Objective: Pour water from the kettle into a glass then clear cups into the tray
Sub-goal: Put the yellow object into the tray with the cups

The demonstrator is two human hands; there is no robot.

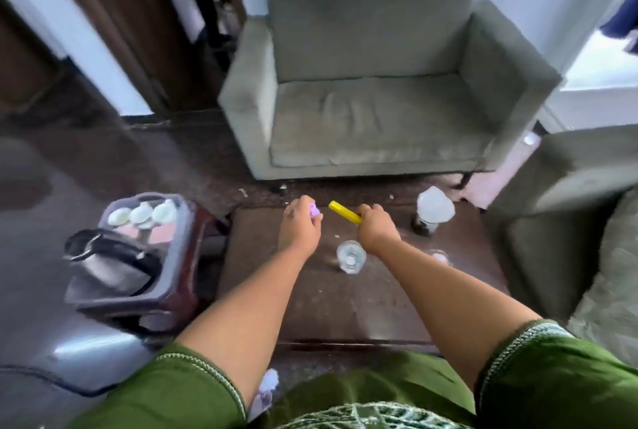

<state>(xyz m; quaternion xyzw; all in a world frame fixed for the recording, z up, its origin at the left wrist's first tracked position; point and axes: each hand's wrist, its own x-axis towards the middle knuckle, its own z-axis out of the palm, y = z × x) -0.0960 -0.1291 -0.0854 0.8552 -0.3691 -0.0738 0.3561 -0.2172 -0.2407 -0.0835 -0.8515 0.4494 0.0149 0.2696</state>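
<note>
My left hand (299, 227) grips a small purple object (314, 210) above the far part of the dark wooden table (331, 304). My right hand (377, 227) grips a flat yellow object (343, 211) beside it. A clear glass (351, 256) stands on the table between my forearms. A second glass (440, 258) shows faintly past my right forearm. On the left, a grey tray (114, 294) on a red stool holds a steel kettle with a black handle (110, 259) and several white cups (142, 215).
A jar topped with something white (433, 209) stands at the table's far right. A grey-green sofa (373, 83) faces the table, another armchair (566, 207) is on the right. Debris lies on the dark floor. The frame is motion-blurred.
</note>
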